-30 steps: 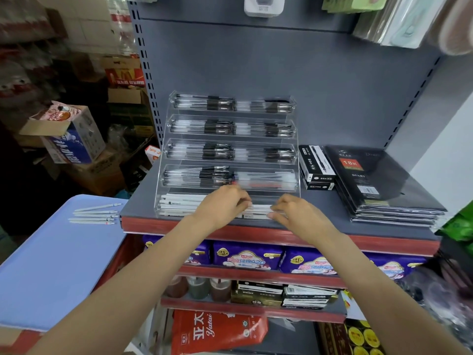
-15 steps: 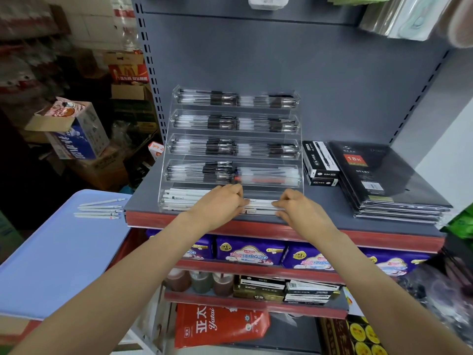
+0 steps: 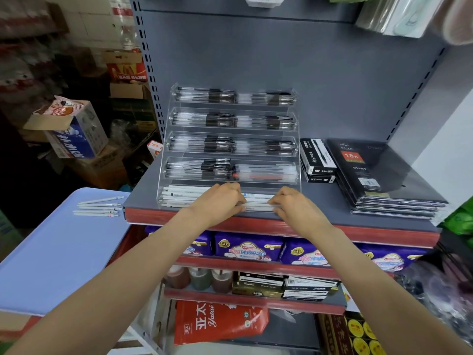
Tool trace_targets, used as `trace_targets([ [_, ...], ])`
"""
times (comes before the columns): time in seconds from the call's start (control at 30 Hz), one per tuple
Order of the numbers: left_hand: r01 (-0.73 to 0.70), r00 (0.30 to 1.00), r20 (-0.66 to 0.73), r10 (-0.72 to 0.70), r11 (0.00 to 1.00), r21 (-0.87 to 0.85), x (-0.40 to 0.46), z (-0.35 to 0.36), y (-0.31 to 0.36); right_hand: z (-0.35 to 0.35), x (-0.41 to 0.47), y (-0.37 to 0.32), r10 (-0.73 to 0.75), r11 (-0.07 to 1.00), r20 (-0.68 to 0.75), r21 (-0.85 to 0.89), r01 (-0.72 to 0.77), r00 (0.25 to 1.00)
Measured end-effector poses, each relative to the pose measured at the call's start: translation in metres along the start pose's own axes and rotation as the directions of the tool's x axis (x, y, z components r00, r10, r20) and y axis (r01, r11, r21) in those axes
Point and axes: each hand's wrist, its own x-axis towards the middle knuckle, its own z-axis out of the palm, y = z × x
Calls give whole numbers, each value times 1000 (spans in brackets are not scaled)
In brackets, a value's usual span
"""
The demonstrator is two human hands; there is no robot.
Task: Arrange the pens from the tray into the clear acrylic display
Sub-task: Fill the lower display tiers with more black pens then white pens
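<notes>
Both hands are at the lowest row of the clear display, settling white pens into it. The left hand curls its fingers over the bundle, and the right hand meets it from the other side, its fingertips pinching the pen ends; whether either hand truly grips a single pen or only presses the stack is hard to tell, since the knuckles hide the contact.

To do this well, squeeze the pens inward from both ends so they lie parallel and flush, then flatten the stack below the front lip. Four or so pens wait on the blue tray, well left of the left fingers, so the task is unfinished.
</notes>
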Motion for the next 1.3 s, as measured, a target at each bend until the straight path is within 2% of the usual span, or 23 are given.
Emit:
trace_targets([
  [0.27, 15, 998, -57, -19, 998, -63, -3, -5, 3, -2, -2, -7, 19, 995, -26, 101, -17, 999],
  [0.43, 28, 972, -226, -67, 985, -172, -15, -20, -12, -11, 12, -37, -12, 971, -129, 235, 42, 992],
  [0.5, 41, 929, -347, -127, 969, -245, -28, -28, -28, -14, 23, -60, -41, 958, -177, 272, 88, 983],
  [0.6, 73, 830, -501, -245, 938, -338, -57, -40, -66, -14, 44, -108, -97, 937, -228, 307, 166, 969],
  [0.7, 156, 762, -535, -365, 905, -396, -93, -50, -117, -8, 69, -169, -175, 917, -245, 312, 248, 954],
  [0.87, 325, 697, -470, -541, 823, -465, -151, -48, -216, 19, 117, -283, -290, 876, -214, 333, 349, 933],
  [1.03, 501, 710, -287, -643, 748, -435, -198, -21, -324, 79, 175, -379, -327, 902, -46, 284, 326, 944],
  [1.17, 576, 749, -99, -655, 718, -392, -217, 24, -395, 146, 216, -412, -225, 946, 125, 266, 186, 966],
  [1.3, 577, 807, 81, -584, 753, -315, -218, 75, -440, 200, 239, -417, -92, 984, 276, 175, 44, 957],
])
